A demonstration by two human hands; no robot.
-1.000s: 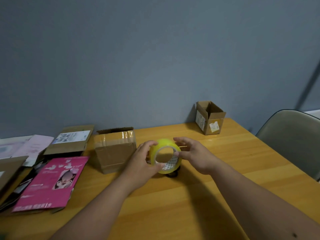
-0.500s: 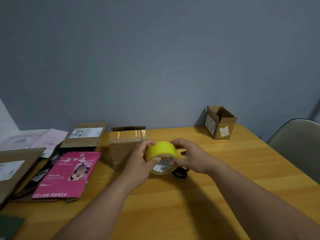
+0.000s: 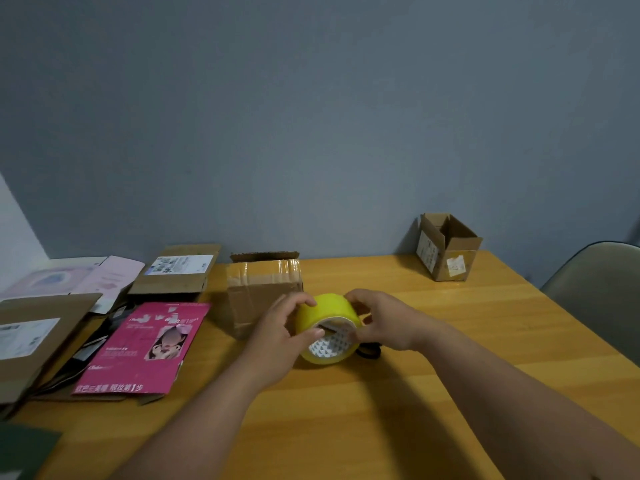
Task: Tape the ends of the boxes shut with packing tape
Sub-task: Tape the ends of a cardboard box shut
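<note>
While both hands hold the yellow tape roll (image 3: 327, 329) just above the worktop (image 3: 450, 341), the likeliest trouble is the free end of the tape. It cannot be made out on the roll, so if it lies flat against the layers, picking at it could split or tear off a sliver instead of lifting the full width. The left hand (image 3: 277, 336) curls round the roll's left side, thumb on the near rim and fingers over the top; the right hand (image 3: 388, 320) grips the right side, fingertips on the outer face and near rim. A turn of the roll in this two-sided hold could let it slip and drop onto the dark object (image 3: 370, 351) just beneath the right hand, possibly scissors, though too little shows to tell.

Its hollow core faces toward the person and slightly down, so the roll's axis runs from near to far, tilted, and tape would come off sideways, across the two hands.

Just beyond the left hand stands the taped cardboard box (image 3: 263, 292), a back flap up. Well beyond the right hand, by the wall, sits the small open box (image 3: 448, 249), which I judge not yet sealed.
</note>
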